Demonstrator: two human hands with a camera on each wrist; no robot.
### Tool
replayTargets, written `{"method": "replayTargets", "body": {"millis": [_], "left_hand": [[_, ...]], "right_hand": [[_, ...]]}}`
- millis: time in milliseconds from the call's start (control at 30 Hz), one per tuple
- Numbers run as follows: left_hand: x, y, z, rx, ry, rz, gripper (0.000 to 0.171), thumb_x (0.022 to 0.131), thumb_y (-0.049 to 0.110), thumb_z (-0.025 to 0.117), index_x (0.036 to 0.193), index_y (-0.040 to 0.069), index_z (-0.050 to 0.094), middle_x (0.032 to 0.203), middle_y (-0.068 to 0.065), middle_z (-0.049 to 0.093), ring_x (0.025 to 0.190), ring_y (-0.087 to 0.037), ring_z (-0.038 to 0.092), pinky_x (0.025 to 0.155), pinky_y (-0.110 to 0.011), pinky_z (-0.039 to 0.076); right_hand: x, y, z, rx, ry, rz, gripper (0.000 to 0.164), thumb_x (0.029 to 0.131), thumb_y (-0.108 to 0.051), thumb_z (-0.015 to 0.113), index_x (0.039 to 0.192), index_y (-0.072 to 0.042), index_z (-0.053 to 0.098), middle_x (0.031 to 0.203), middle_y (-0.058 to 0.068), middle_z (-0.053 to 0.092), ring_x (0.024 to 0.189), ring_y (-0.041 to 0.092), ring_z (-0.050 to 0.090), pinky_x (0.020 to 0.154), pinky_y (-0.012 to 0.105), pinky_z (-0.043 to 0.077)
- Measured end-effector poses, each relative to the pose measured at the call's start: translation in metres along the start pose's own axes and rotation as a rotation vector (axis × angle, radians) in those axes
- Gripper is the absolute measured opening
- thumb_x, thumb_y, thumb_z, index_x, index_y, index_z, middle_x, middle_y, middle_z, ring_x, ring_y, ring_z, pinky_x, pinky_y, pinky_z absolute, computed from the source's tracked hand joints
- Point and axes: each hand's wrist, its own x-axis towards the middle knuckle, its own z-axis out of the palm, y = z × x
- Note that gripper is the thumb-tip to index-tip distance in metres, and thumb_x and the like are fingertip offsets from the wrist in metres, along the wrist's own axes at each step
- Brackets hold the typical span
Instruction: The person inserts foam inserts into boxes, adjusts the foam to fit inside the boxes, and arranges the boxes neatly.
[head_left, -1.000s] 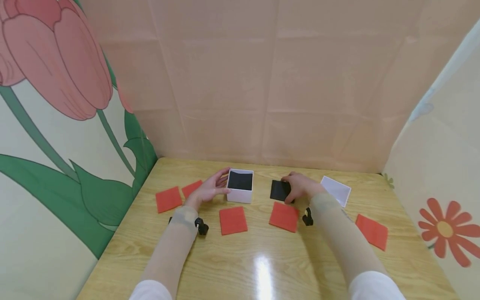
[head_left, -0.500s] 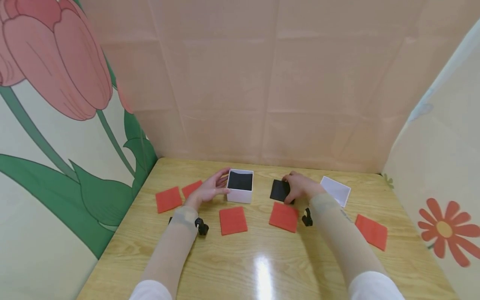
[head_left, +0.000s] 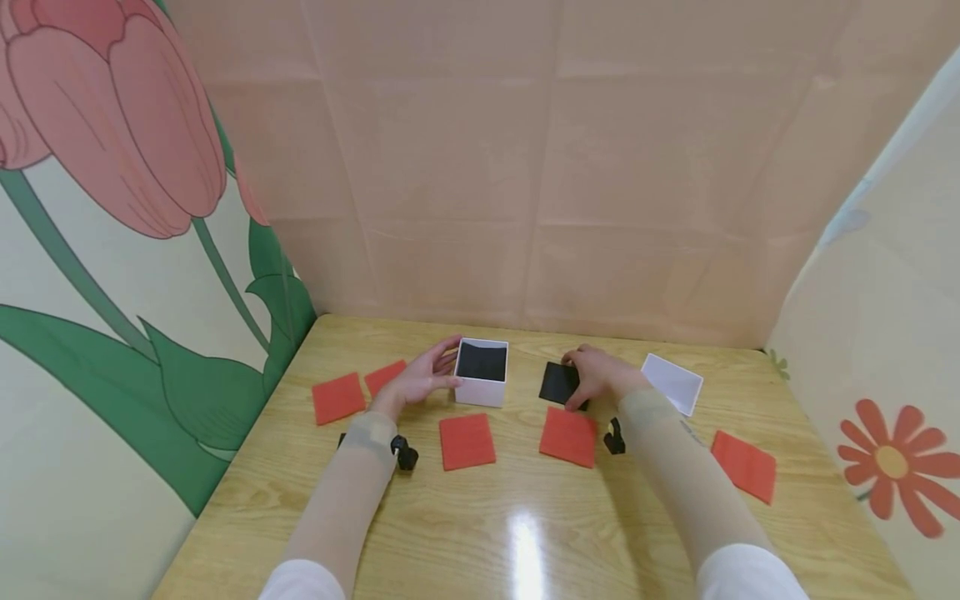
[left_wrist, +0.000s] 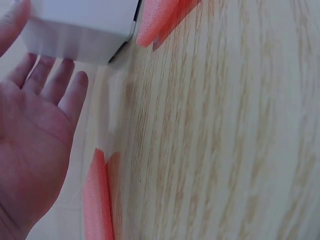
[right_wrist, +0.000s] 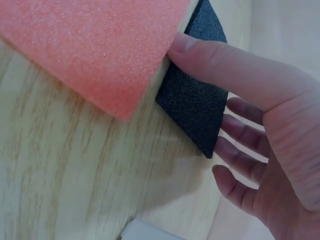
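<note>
My left hand (head_left: 414,385) holds the left side of a square white box (head_left: 480,393), thumb at the front and fingers toward the back. A dark sheet (head_left: 482,363) shows inside the box's open top. In the left wrist view, extended fingers lie by the white box wall (left_wrist: 80,37). My right hand (head_left: 600,373) grips a black foam square (head_left: 558,383) on the table, thumb at the near edge and fingers at the far one. Close by in the right wrist view, a red foam square (right_wrist: 95,45) borders the black square (right_wrist: 192,100), and the thumb tip meets its edge.
Two red foam squares (head_left: 337,398) lie left of the box, the second partly behind the left hand. Another red square (head_left: 467,442) lies in front of the box, and one more (head_left: 744,467) at far right. A white lid-like piece (head_left: 672,383) lies beyond the right wrist.
My right thumb has shifted slightly toward the near edge of the black square, and the red square before it has moved very slightly. The left hand and box stay in place.
</note>
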Motion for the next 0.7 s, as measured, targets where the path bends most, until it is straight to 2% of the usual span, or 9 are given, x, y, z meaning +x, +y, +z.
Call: {"method": "replayTargets", "body": {"millis": [133, 333, 567, 700], "left_hand": [[0.0007, -0.001, -0.0001, -0.009, -0.001, 0.001, 0.089, 0.098, -0.007, 0.072, 0.17, 0.005, 0.022, 0.175, -0.018, 0.023, 0.16, -0.037, 0.027, 0.128, -0.046, 0.027], [0.0021, -0.0008, -0.0003, -0.009, 0.0, 0.002, 0.089, 0.098, -0.009, 0.071, 0.17, 0.003, 0.02, 0.176, -0.018, 0.022, 0.16, -0.037, 0.026, 0.128, -0.045, 0.027], [0.002, 0.0022, -0.0003, 0.004, 0.016, -0.003, 0.089, 0.098, -0.008, 0.072, 0.17, 0.004, 0.021, 0.175, -0.019, 0.024, 0.159, -0.037, 0.028, 0.127, -0.045, 0.028], [0.0033, 0.0014, -0.0008, 0.009, 0.017, 0.001, 0.089, 0.098, -0.007, 0.072, 0.17, 0.003, 0.02, 0.175, -0.019, 0.023, 0.159, -0.037, 0.027, 0.127, -0.046, 0.028]], "right_hand": [[0.0006, -0.0005, -0.0006, -0.005, -0.005, 0.008, 0.093, 0.071, -0.036, 0.1, 0.147, -0.002, 0.058, 0.139, 0.022, 0.056, 0.116, 0.037, 0.059, 0.104, 0.058, 0.051], [0.0038, 0.0021, -0.0007, -0.03, -0.005, 0.013, 0.093, 0.071, -0.04, 0.098, 0.147, -0.004, 0.058, 0.138, 0.02, 0.056, 0.113, 0.035, 0.059, 0.101, 0.057, 0.052], [0.0072, 0.0018, -0.0025, -0.098, 0.038, -0.013, 0.09, 0.069, -0.044, 0.098, 0.141, -0.002, 0.063, 0.129, 0.018, 0.059, 0.11, 0.035, 0.059, 0.099, 0.056, 0.054], [0.0088, 0.0019, -0.0036, -0.106, 0.029, 0.003, 0.091, 0.071, -0.046, 0.097, 0.142, -0.003, 0.061, 0.131, 0.017, 0.061, 0.112, 0.035, 0.059, 0.101, 0.057, 0.053]]}}
